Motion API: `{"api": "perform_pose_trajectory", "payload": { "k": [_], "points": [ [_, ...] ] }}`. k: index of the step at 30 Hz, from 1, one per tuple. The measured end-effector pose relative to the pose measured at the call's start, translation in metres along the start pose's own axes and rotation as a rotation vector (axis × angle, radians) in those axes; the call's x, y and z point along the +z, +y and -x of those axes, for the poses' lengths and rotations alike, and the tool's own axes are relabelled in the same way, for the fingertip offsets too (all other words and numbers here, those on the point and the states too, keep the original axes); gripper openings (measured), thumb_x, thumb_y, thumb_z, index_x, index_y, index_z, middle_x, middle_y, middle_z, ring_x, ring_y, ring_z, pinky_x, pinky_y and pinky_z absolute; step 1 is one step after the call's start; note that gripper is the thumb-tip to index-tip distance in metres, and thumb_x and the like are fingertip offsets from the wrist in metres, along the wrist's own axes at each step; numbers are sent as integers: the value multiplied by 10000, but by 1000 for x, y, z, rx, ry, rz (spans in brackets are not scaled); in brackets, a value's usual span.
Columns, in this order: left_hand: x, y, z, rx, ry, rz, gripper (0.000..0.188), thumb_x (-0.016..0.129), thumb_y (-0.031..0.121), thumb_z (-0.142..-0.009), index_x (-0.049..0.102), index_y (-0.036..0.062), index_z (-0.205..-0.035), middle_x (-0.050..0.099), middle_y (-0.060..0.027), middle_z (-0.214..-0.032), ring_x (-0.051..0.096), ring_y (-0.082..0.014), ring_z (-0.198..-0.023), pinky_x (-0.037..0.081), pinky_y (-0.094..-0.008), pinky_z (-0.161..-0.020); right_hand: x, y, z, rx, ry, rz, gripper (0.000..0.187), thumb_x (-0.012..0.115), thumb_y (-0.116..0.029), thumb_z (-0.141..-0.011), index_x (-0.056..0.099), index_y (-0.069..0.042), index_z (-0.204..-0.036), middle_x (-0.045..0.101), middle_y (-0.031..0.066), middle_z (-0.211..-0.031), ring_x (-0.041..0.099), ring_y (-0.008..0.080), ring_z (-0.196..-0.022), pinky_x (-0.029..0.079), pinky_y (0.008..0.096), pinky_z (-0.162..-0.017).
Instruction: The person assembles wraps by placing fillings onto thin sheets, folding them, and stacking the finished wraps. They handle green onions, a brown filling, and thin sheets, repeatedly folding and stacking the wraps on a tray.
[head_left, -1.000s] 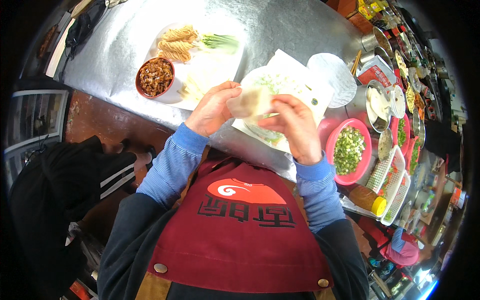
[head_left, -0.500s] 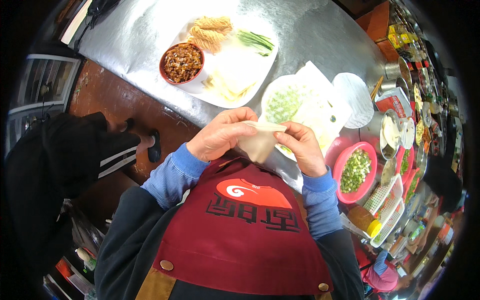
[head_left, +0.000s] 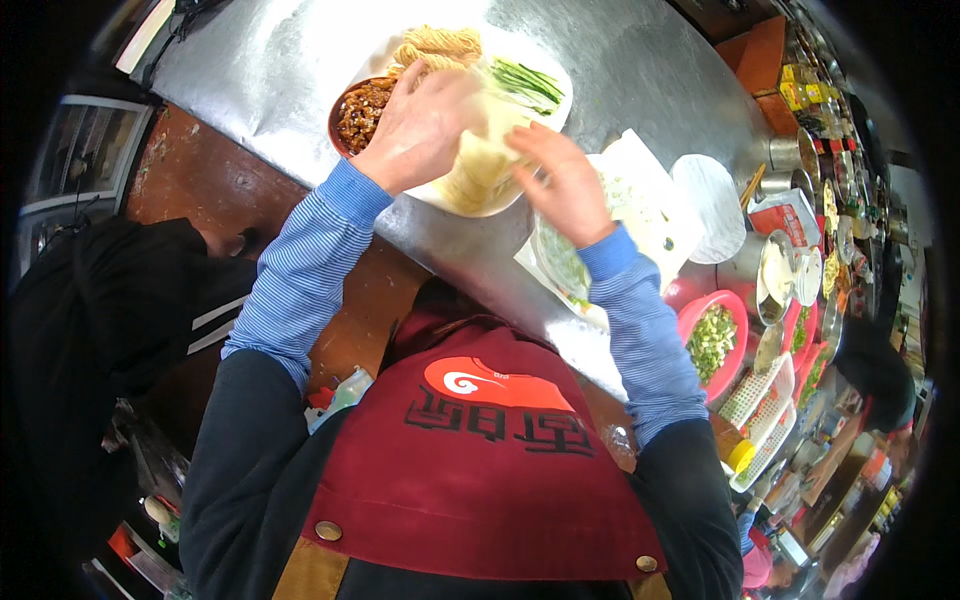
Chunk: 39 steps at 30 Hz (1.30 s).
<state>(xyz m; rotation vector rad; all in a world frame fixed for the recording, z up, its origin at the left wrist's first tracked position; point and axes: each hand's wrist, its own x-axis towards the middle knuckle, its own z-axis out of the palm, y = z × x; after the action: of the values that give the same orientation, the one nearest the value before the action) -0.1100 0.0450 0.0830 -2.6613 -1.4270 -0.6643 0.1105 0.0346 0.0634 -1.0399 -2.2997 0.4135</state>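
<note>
A white plate (head_left: 563,88) holds a red bowl of chunky brown sauce (head_left: 361,113), a bundle of tan strands (head_left: 437,43), cucumber strips (head_left: 527,84) and thin pale sheets (head_left: 472,178). Over it, my left hand (head_left: 422,127) reaches beside the bowl, its fingers closed on a thin pale dough sheet (head_left: 499,117) and smeared by motion. From the right, my right hand (head_left: 566,183) meets the edge of that sheet with fingers apart. Part of the sheet is hidden behind the left hand.
Right of the plate lies a white tray of pale green food (head_left: 560,255), then a round white sheet (head_left: 708,207). A pink basin of chopped greens (head_left: 738,335), white baskets (head_left: 765,405) and a yellow-lidded jar (head_left: 736,452) stand further right. Another person (head_left: 120,310) is at the left.
Both hands have moved forward from in front of my apron to above the plate, bringing the dough sheet along. My right hand's fingers have spread.
</note>
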Motion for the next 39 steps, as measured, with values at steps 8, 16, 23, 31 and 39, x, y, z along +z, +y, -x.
{"api": "perform_pose_trajectory", "payload": {
  "k": [8, 16, 23, 31, 39],
  "points": [
    [-7, 43, 39, -63, -18, 269, 210, 579, -43, -662, 638, 70, -830, 646, -84, -926, 586, -254, -960, 403, -438, -929, -8, -63, 107, 197, 76, -6, 258, 659, -71, -760, 642, -56, -1017, 629, 120, -1052, 580, 294, -1026, 455, 401, -886],
    [60, 141, -2, -168, -269, 569, 95, 563, 111, -824, 631, 62, -869, 639, -141, -845, 617, -337, -754, 493, -409, -660, -80, 7, 195, 1091, 166, 370, 192, 621, -193, -814, 665, -44, -927, 663, 187, -832, 646, 337, -755, 509, 430, -687],
    [126, 176, -40, -264, -329, 311, 187, 625, 250, -763, 620, 66, -796, 638, -136, -767, 633, -325, -726, 490, -440, -656, -63, 37, 206, 1268, 92, 422, 310, 669, -298, -760, 635, -11, -874, 657, 224, -817, 640, 389, -792, 502, 451, -722],
    [115, 187, -41, -555, -227, 1001, 154, 595, 159, -759, 578, 6, -747, 611, -124, -681, 609, -255, -609, 504, -378, -596, -49, 45, 224, 1235, 244, 315, 207, 640, -251, -795, 633, -58, -870, 667, 178, -826, 652, 339, -756, 507, 427, -706],
    [97, 165, -36, -834, -270, 1517, 110, 590, 136, -839, 570, 29, -821, 541, -26, -724, 548, -113, -612, 479, -262, -468, -46, 50, 208, 1193, 285, 184, 267, 609, -241, -823, 593, -11, -957, 654, 198, -794, 643, 370, -765, 507, 437, -709]
  ]
}}
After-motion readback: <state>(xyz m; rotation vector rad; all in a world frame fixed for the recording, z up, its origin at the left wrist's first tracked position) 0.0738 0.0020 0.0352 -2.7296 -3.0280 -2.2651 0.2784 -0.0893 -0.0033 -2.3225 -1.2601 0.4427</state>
